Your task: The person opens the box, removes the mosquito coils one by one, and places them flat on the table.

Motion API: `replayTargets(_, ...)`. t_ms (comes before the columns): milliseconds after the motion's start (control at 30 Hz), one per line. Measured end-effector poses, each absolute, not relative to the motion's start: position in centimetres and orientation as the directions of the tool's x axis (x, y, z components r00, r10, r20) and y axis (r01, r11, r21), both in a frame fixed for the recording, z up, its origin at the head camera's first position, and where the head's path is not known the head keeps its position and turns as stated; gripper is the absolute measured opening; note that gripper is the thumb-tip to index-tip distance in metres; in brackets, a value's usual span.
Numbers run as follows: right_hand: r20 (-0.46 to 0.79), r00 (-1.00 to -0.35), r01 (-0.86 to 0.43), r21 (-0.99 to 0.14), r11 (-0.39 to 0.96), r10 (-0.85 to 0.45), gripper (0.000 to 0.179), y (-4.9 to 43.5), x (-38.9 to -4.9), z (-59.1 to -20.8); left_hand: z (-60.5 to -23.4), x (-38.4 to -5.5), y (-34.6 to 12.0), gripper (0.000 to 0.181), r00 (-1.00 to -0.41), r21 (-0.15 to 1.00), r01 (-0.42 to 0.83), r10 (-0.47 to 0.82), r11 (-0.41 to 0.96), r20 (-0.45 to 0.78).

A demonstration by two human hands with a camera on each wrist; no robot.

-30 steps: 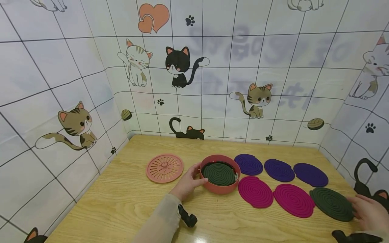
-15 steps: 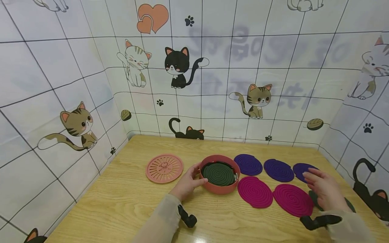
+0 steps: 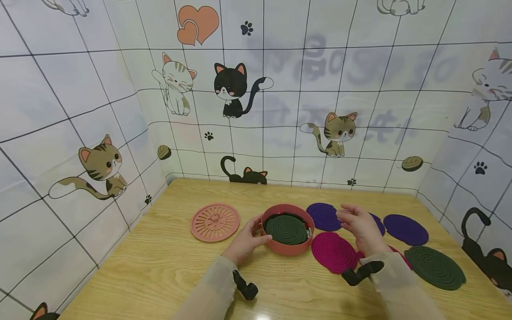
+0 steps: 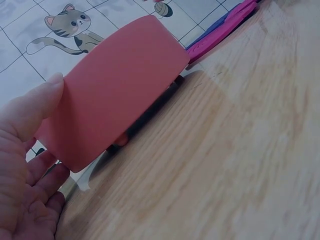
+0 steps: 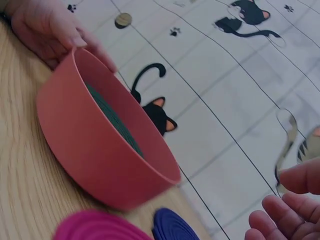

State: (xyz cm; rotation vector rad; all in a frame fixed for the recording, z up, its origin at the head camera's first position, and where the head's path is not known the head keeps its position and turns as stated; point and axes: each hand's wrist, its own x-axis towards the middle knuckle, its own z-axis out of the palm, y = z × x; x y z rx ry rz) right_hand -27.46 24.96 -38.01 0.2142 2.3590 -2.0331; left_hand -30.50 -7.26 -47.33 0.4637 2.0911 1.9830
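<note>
My left hand (image 3: 245, 245) grips the left side of a round red mosquito coil holder (image 3: 290, 250); in the left wrist view the thumb (image 4: 49, 95) lies on its wall, with fingers at its lower edge. A dark green mosquito coil (image 3: 286, 229) lies flat inside. My right hand (image 3: 363, 233), holding nothing, hovers over the coils to the holder's right, fingers apart and loosely bent. It partly hides a purple coil (image 3: 378, 222) and a pink coil. A purple coil (image 3: 323, 217) and a pink coil (image 3: 334, 252) lie nearest the holder.
A pink slotted lid (image 3: 215, 222) lies left of the holder on the wooden table (image 3: 160, 266). Farther right are another purple coil (image 3: 406, 230) and a loose green coil (image 3: 435, 267). A cat-patterned covering (image 3: 280, 142) encloses the table's back and sides.
My right hand has left the loose green coil at the far right and swept left over the coils toward the holder. My left hand keeps its grip; the coils stay where they were.
</note>
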Motion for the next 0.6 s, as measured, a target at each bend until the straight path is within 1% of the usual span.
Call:
replayTargets(200, -0.095, -0.994, 0.102, -0.983, 0.151, 0.050, 0.055, 21.4, -28.5, -38.2, -47.4, -30.6, -7.3, 0.077, -0.925, 0.996, 0.076, 0.375, 0.041, 0.055)
replayTargets(433, -0.093, -0.996, 0.091, -0.987, 0.134, -0.004, 0.052, 18.3, -29.4, -38.6, -47.2, -30.4, -7.2, 0.077, -0.925, 0.996, 0.080, 0.376, 0.046, 0.057)
replayTargets(600, -0.113, -0.994, 0.112, -0.984, 0.140, -0.002, 0.049, 16.4, -30.3, -39.2, -47.2, -30.4, -7.3, 0.076, -0.925, 0.996, 0.080, 0.375, 0.045, 0.057)
